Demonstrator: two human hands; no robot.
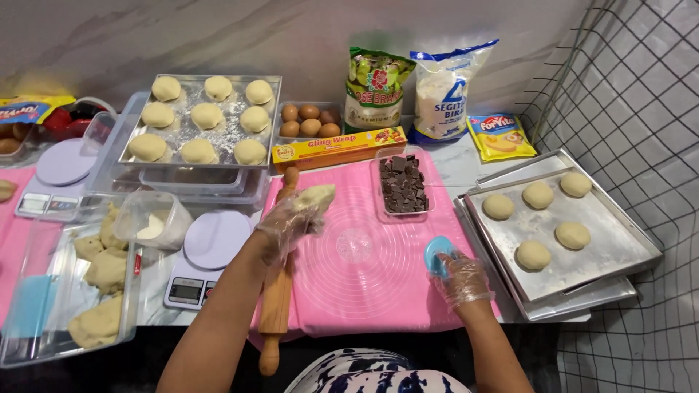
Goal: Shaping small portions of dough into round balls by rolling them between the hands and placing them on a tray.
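Observation:
My left hand (285, 223), in a clear plastic glove, holds a flattened piece of pale dough (314, 196) over the left side of the pink silicone mat (364, 284). Just under that hand a wooden rolling pin (275, 306) lies along the mat's left edge. My right hand (463, 279), also gloved, grips a small blue scraper (438, 255) at the mat's right edge. A clear tub of chocolate chunks (403, 185) stands at the back of the mat.
A metal tray (619, 240) with several dough balls sits at right. Another tray of dough balls (271, 81) rests on stacked containers at back left. Eggs (309, 121), a cling wrap box (339, 148), flour bags (444, 91), two kitchen scales (207, 258) and a container of dough lumps (102, 291) surround the mat.

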